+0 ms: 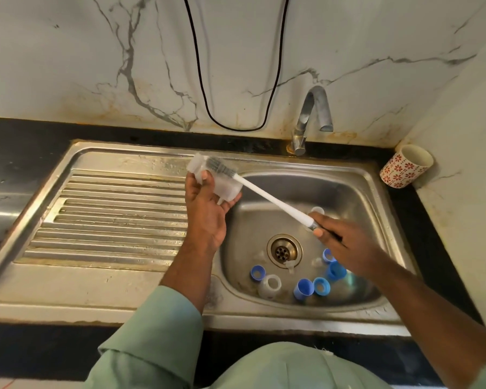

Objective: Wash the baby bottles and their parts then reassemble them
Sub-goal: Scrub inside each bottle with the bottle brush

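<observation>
A steel sink (264,318) set in a dark desk (26,141) is seen from above, with a ribbed draining board (110,220) on its left side and the basin on its right. A clear bottle (218,179) is held over the basin's rear left corner, tipped on its side with its mouth toward the basin. It is gripped by the left hand (205,214), whose fingers are curled round its body. A brush (264,196) with a long white handle is held at its near end by the right hand (345,245), the fingers clamped on the grip. Its grey bristles are pushed inside the bottle.

The scrubbing of one bottle's inside appears to be the step in hand; the task looks to be at an early stage. On the basin floor, toward its front edge, several loose parts are scattered: blue rings (258,273), a blue cap (303,289), a clear cap (270,286) and small clear teats (289,266) near the drain (284,251). None looks reassembled.

No water is seen running from the tap (312,119) at the rear edge. A patterned cup (406,169) stands at the rear right corner of the desk.

The next move likely calls for the brush to be drawn out and the bottle rinsed under the tap.
</observation>
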Available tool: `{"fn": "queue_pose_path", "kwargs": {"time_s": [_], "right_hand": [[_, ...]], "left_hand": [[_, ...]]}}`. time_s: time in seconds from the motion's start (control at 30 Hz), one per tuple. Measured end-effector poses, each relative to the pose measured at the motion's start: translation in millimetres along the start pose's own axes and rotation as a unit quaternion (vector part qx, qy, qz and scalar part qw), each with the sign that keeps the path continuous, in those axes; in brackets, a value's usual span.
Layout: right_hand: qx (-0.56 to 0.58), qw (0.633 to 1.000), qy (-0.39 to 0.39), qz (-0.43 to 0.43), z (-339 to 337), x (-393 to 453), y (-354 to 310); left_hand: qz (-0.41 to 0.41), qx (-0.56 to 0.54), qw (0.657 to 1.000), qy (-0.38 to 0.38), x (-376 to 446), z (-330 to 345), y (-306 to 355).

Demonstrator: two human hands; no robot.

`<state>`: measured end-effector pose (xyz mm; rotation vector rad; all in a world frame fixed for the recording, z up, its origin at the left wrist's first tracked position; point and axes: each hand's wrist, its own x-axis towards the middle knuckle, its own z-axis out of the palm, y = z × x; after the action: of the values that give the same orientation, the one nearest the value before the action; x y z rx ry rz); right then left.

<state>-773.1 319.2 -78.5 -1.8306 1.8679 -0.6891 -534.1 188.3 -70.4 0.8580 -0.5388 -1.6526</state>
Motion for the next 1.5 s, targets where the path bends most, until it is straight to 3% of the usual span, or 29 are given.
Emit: {"fn": "queue_pose_path", "kwargs": {"time_s": [0.1,0.2,0.33,0.53,0.67,0.8,0.93,1.03,1.23,1.37,1.5], "right_hand": [[0.024,1.000,-0.008,0.017,-3.5,-5.9,9.3],[0.009,1.000,-0.006,-0.027,1.5,7.3,-2.9],[0.015,1.000,-0.005,-0.003,3.5,6.2,17.0],[-0.013,1.000,-0.009,-0.023,9.6,11.9,6.7],[-0.007,0.999,-0.023,0.035,1.8,-1.4,33.7],[-0.049,0.999,-0.018,-0.007,7.2,8.0,16.3],[-0.009,0.999,-0.021,0.033,1.8,-3.8,38.5],[-0.033,0.999,-0.020,0.006,5.6,0.9,25.7],[-0.039,0.998,-0.034,0.029,0.5,-3.2,33.9],[-0.080,0.996,-0.029,0.006,5.0,0.6,22.8],[-0.035,0.999,-0.016,0.022,2.4,-7.0,26.6]], "left_hand": [[-0.004,0.024,1.000,-0.013,1.1,-3.1,-1.1],[-0.033,-0.002,0.999,-0.034,-3.1,4.0,-5.5],[-0.036,-0.074,0.996,-0.013,4.8,2.7,-0.2],[-0.041,-0.083,0.996,0.012,3.4,0.8,-5.3],[-0.024,-0.063,0.998,0.016,10.3,-5.4,1.7],[-0.052,-0.074,0.996,0.027,1.9,1.4,-8.1],[-0.029,-0.067,0.997,0.020,9.5,-2.6,-1.5],[-0.044,-0.064,0.997,0.011,4.8,-1.5,-11.6],[-0.036,-0.115,0.991,0.061,12.4,-7.1,-5.4],[-0.049,-0.114,0.992,0.037,11.2,-7.9,-7.3],[-0.029,-0.095,0.993,0.058,18.8,-13.9,0.9]]}}
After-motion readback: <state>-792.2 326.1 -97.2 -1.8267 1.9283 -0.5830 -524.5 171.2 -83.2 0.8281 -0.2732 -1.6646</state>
